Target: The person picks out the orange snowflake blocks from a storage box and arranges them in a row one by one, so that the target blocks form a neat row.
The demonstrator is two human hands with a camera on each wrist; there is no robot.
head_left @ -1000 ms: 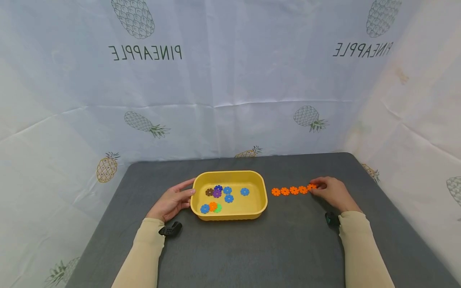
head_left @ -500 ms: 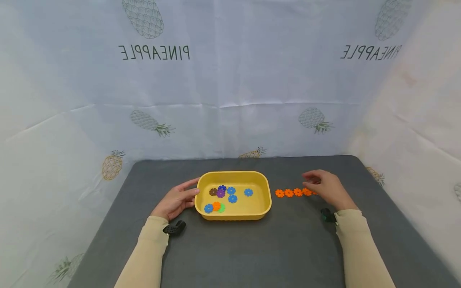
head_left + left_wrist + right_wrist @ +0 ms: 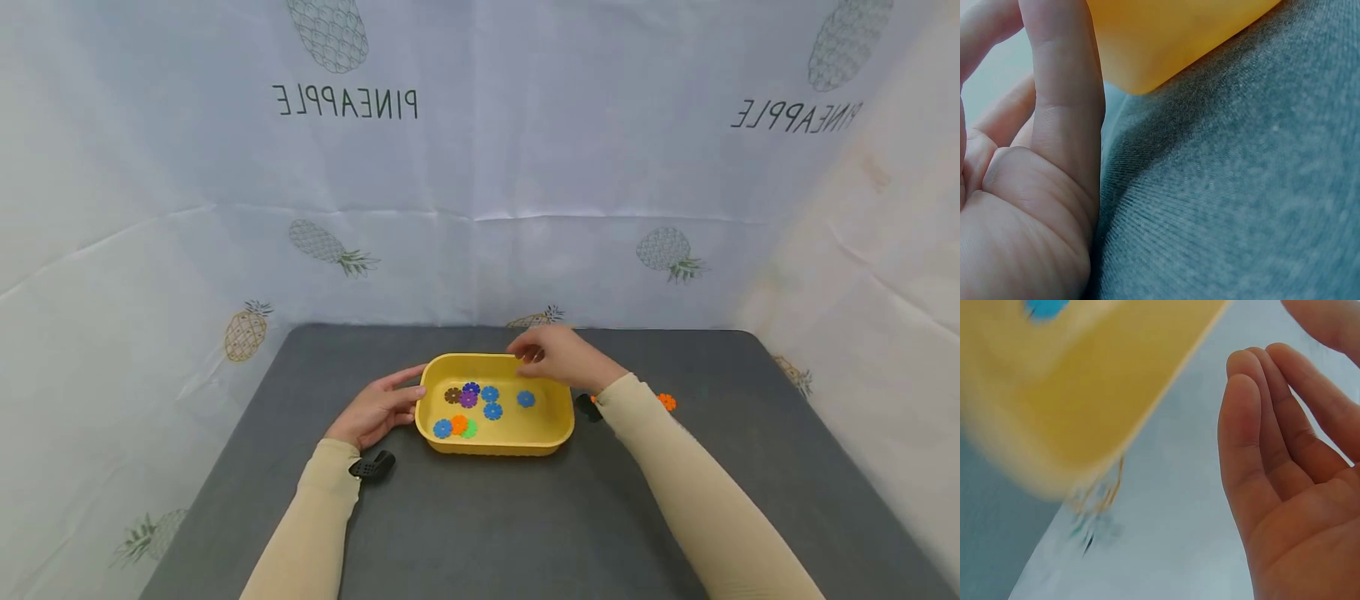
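Note:
My left hand (image 3: 378,410) holds the left end of a yellow plastic basket (image 3: 555,429). Its thumb lies at the rim and the other fingers reach along the outside. The left wrist view shows fingers (image 3: 1063,119) close against the basket wall (image 3: 1166,37). Above the basket's far right part hovers my right hand (image 3: 558,354), its fingers loosely bent with nothing between them. Inside lie several flower-shaped discs: a lone blue disc (image 3: 526,399), a brown disc (image 3: 453,396), a purple disc (image 3: 468,400), an orange disc (image 3: 459,424), a green disc (image 3: 470,428) and more blue ones.
Right of the basket, my right forearm (image 3: 675,467) hides most of a row of orange discs, with the end disc (image 3: 667,402) showing. Everything stands on a dark grey table (image 3: 480,517). A white pineapple-print cloth (image 3: 480,275) hangs behind and at the sides.
My right hand has let go of the last orange disc in the row, lifted, and moved left over the basket. The left hand stays at the basket. The head view has shifted slightly.

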